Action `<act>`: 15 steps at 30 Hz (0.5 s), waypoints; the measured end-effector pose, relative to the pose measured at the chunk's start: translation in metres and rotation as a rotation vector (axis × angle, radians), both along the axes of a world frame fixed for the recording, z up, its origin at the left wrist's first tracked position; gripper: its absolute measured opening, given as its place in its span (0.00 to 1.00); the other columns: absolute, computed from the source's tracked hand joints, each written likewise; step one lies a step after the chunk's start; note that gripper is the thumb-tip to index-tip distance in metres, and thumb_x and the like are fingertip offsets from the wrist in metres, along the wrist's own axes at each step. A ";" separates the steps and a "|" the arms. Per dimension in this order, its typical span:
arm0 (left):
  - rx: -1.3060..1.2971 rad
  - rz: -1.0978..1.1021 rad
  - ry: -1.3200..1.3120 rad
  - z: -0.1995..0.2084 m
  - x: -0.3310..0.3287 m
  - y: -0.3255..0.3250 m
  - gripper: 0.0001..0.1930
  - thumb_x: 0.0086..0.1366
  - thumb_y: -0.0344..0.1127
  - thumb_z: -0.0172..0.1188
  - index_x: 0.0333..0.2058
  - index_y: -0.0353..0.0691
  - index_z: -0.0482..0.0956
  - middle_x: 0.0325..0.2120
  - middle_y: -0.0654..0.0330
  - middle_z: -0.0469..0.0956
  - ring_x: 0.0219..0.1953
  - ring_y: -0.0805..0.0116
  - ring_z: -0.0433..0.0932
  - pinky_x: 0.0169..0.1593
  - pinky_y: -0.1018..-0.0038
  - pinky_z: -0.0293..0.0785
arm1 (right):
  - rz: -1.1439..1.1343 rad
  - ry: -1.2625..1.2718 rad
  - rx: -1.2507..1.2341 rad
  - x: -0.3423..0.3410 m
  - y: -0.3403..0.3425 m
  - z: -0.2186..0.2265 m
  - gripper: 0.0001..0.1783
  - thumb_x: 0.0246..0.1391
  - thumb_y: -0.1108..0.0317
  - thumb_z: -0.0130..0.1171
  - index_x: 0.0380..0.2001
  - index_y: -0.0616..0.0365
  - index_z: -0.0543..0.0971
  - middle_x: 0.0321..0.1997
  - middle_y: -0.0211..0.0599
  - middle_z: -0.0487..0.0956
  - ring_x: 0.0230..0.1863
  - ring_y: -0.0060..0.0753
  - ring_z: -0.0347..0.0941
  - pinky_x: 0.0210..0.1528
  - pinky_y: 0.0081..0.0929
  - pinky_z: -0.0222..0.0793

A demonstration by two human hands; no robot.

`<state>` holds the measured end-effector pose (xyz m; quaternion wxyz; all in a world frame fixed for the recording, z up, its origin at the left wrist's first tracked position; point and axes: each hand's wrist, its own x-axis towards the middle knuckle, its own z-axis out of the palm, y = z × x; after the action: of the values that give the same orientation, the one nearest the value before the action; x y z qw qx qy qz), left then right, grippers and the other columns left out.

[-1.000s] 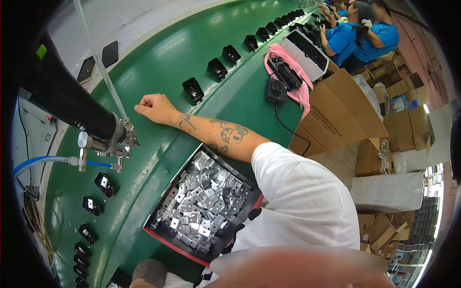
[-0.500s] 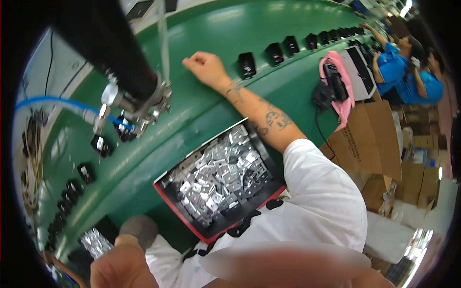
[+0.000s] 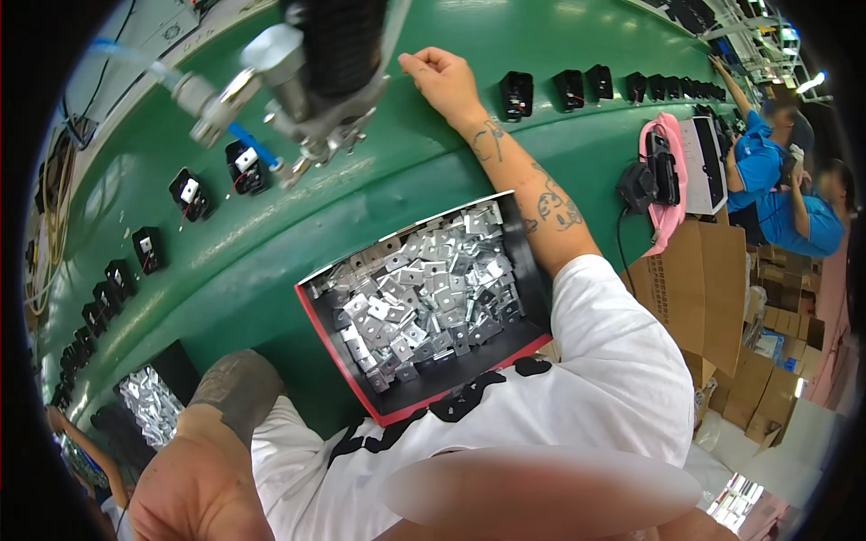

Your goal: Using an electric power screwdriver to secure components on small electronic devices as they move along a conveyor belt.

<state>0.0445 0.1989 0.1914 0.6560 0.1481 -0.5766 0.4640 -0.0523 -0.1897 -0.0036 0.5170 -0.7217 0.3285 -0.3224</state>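
My right hand (image 3: 442,83) rests on the green work surface (image 3: 433,171) with its fingers curled together. Nothing shows in it. The tattooed right forearm passes beside an open box (image 3: 422,417), black inside with a red edge, which lies against my white shirt. Small silver metal brackets (image 3: 433,293) fill much of that box. My left hand (image 3: 194,487) is raised close to the camera at the lower left, palm in view. Its fingers run out of the picture, so whether they hold anything is hidden. Nearest to my right hand is a black housing (image 3: 517,96).
A black tool with metal fittings (image 3: 316,117) and a blue hose hangs at the top. Black housings (image 3: 189,194) line the surface on both sides. A pink bag (image 3: 667,180), a cardboard box (image 3: 695,288) and co-workers in blue (image 3: 767,171) are at right. A foil-like pile (image 3: 149,406) lies left.
The whole view has shifted, with the bench items at left and right now appearing elsewhere. My left hand appears larger and farther left. My right hand stays curled on the surface.
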 end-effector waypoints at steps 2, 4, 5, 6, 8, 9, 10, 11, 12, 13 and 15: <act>-0.002 0.037 0.011 0.005 -0.010 -0.008 0.09 0.69 0.27 0.55 0.46 0.34 0.75 0.46 0.56 0.79 0.45 0.69 0.77 0.55 0.75 0.74 | 0.005 -0.010 0.005 0.001 0.001 -0.004 0.14 0.57 0.59 0.64 0.25 0.57 0.82 0.18 0.19 0.73 0.19 0.13 0.61 0.23 0.13 0.57; -0.023 0.135 0.004 0.010 -0.016 -0.022 0.08 0.69 0.26 0.53 0.45 0.34 0.75 0.44 0.56 0.80 0.43 0.68 0.77 0.53 0.75 0.74 | -0.034 -0.015 -0.089 0.002 0.001 -0.007 0.15 0.55 0.56 0.65 0.26 0.58 0.83 0.18 0.20 0.75 0.21 0.16 0.63 0.25 0.16 0.60; -0.040 0.222 -0.011 0.013 -0.014 -0.026 0.08 0.69 0.24 0.52 0.45 0.34 0.75 0.42 0.57 0.81 0.41 0.67 0.77 0.51 0.75 0.75 | -0.058 -0.022 -0.173 0.002 0.003 -0.009 0.15 0.55 0.55 0.65 0.27 0.57 0.84 0.19 0.21 0.75 0.22 0.17 0.64 0.26 0.18 0.61; -0.010 0.277 -0.038 0.015 -0.008 -0.022 0.08 0.69 0.24 0.52 0.45 0.34 0.75 0.42 0.57 0.81 0.41 0.67 0.77 0.51 0.75 0.75 | 0.005 0.040 -0.320 0.002 0.002 -0.002 0.16 0.55 0.54 0.65 0.29 0.58 0.84 0.20 0.22 0.76 0.23 0.20 0.65 0.28 0.19 0.63; 0.027 0.378 0.155 0.017 -0.001 -0.012 0.08 0.71 0.46 0.50 0.39 0.57 0.78 0.38 0.77 0.80 0.40 0.85 0.75 0.43 0.83 0.68 | -0.048 0.070 -0.173 -0.008 -0.024 -0.025 0.12 0.54 0.60 0.64 0.32 0.58 0.84 0.23 0.25 0.78 0.24 0.21 0.67 0.30 0.21 0.65; 0.032 0.454 0.254 0.017 -0.001 -0.003 0.11 0.72 0.57 0.49 0.36 0.69 0.79 0.36 0.88 0.79 0.40 0.94 0.74 0.40 0.87 0.65 | -0.048 -0.025 -0.251 -0.010 -0.029 -0.036 0.08 0.54 0.66 0.61 0.34 0.58 0.84 0.24 0.25 0.78 0.24 0.21 0.67 0.29 0.19 0.65; 0.254 0.159 0.270 0.013 -0.005 0.007 0.12 0.73 0.56 0.49 0.41 0.65 0.79 0.38 0.86 0.79 0.41 0.93 0.74 0.42 0.83 0.69 | -0.029 -0.019 -0.021 -0.008 -0.012 -0.021 0.08 0.53 0.70 0.57 0.33 0.60 0.82 0.22 0.27 0.76 0.23 0.20 0.65 0.26 0.18 0.63; 0.259 0.235 0.258 0.008 -0.004 -0.003 0.12 0.73 0.56 0.49 0.41 0.65 0.79 0.38 0.86 0.79 0.41 0.93 0.74 0.42 0.83 0.69 | -0.038 -0.118 0.156 -0.007 -0.009 -0.018 0.06 0.54 0.71 0.56 0.31 0.61 0.79 0.21 0.28 0.74 0.22 0.18 0.64 0.24 0.17 0.60; 0.308 0.186 0.308 -0.005 0.004 -0.020 0.09 0.70 0.48 0.51 0.41 0.58 0.79 0.36 0.80 0.79 0.37 0.88 0.74 0.39 0.83 0.69 | 0.032 -0.131 0.175 -0.005 -0.007 -0.019 0.06 0.54 0.71 0.56 0.31 0.61 0.79 0.21 0.28 0.74 0.22 0.18 0.64 0.24 0.17 0.60; 0.355 0.106 0.368 -0.025 0.019 -0.049 0.07 0.68 0.39 0.53 0.41 0.52 0.79 0.34 0.75 0.79 0.34 0.84 0.74 0.36 0.82 0.70 | -0.006 -0.160 0.208 -0.011 -0.008 -0.025 0.06 0.56 0.69 0.57 0.30 0.59 0.79 0.21 0.27 0.73 0.21 0.18 0.62 0.23 0.16 0.59; 0.442 -0.023 0.476 -0.060 0.032 -0.093 0.08 0.63 0.22 0.58 0.40 0.39 0.79 0.30 0.64 0.79 0.27 0.75 0.74 0.31 0.82 0.71 | -0.056 -0.231 0.290 -0.009 -0.005 -0.029 0.07 0.59 0.66 0.59 0.29 0.56 0.78 0.20 0.25 0.72 0.20 0.16 0.60 0.22 0.13 0.56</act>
<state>0.0766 0.1058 0.1312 0.7295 0.3847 -0.4954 0.2728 -0.0614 -0.1943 -0.0327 0.6409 -0.5883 0.3298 -0.3666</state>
